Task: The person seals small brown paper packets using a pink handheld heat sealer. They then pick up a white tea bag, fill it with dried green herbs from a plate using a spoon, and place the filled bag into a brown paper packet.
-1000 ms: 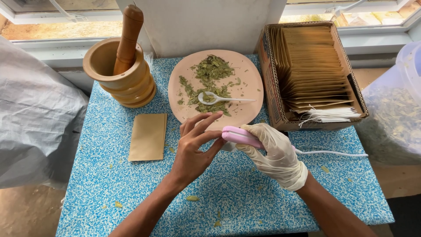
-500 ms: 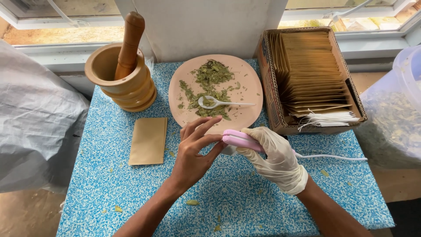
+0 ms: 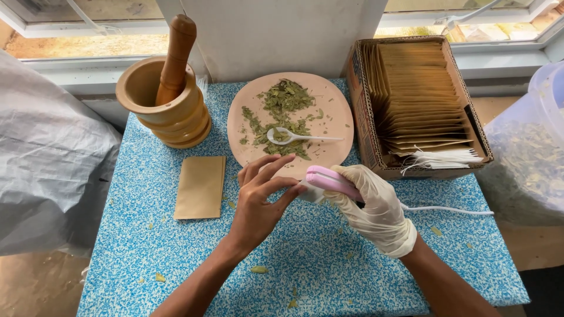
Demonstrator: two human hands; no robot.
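While the gloved right hand point(image 3: 376, 208) grips a pink handheld sealer point(image 3: 333, 181), the bare left hand point(image 3: 261, 196) pinches something small and white at its tip.

Fingers mostly curled on both. Just past the hands sits a plate point(image 3: 338, 108) of dried leaves with a white spoon point(image 3: 296, 138); a brown envelope point(image 3: 201, 186) lies left of the left hand.

Turned wooden mortar point(image 3: 167, 105) (smooth, matt), glossy pink plastic sealer point(image 3: 333, 181), brown paper pouch point(image 3: 200, 186), speckled tabletop point(image 3: 147, 246)

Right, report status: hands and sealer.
Right hand, gloved, grips pink sealer. Left hand, bare, fingers at its tip on something small, mostly hidden. Plate of herbs just beyond.
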